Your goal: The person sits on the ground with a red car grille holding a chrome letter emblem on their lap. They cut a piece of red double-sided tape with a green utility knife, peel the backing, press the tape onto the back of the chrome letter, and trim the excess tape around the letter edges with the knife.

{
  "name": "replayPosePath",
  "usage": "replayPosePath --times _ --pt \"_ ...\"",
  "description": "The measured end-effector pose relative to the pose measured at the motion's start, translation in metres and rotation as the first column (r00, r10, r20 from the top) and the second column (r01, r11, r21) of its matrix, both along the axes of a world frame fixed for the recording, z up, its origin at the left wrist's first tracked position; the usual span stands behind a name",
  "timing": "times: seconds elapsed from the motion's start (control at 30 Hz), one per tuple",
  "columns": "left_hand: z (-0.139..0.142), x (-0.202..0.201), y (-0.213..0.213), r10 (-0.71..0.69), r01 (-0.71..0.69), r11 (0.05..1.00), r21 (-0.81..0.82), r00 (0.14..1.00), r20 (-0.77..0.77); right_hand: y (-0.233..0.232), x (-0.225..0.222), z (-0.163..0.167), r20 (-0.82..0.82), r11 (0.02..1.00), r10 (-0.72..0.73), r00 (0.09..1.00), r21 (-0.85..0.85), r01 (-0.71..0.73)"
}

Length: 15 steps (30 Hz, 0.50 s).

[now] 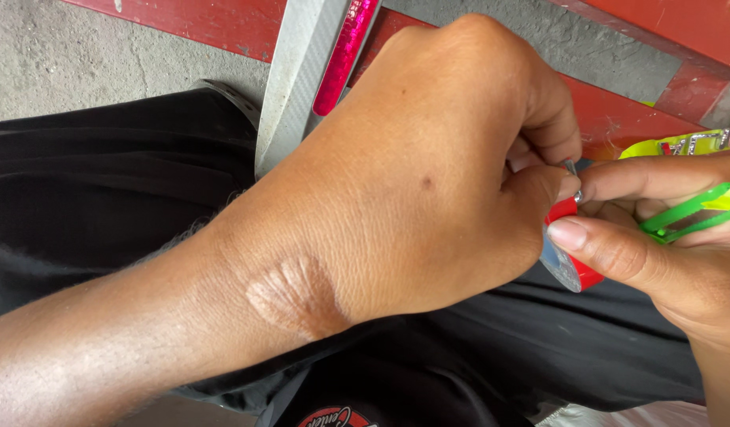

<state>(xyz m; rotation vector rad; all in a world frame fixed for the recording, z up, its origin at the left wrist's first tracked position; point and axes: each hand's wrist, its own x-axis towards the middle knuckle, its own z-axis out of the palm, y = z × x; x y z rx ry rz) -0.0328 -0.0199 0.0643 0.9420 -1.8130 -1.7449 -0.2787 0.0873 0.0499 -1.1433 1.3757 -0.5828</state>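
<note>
Red reflector (574, 269), one, held by right hand (681, 261), left hand (436, 174) grip pinching one small metal screw (571, 168)

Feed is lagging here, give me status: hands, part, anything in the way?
Left hand pinching small metal piece. Right hand holding red round part. Green strip across right fingers. Nothing blocking.

Grey Concrete and Red Beams

A rough grey concrete floor (72, 55) fills the upper left of the frame. Red painted beams (223, 24) cross the top edge, running on toward the upper right, their paint scuffed. Soft, even daylight, without hard shadows.
</note>
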Motion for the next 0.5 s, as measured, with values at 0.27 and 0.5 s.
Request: replayPosePath --times 0.27,0.5 --pt "0.002 0.003 -0.002 -0.041 0.044 0.978 0.204 0.999 -0.017 0.001 -0.006 0.004 -0.110 0.999 0.028 0.994 0.041 -0.024" --pt "0.011 0.003 -0.002 -0.024 0.056 0.936 0.348 0.995 -0.096 -0.006 0.010 0.016 0.073 0.985 -0.128 0.989 0.129 0.118"
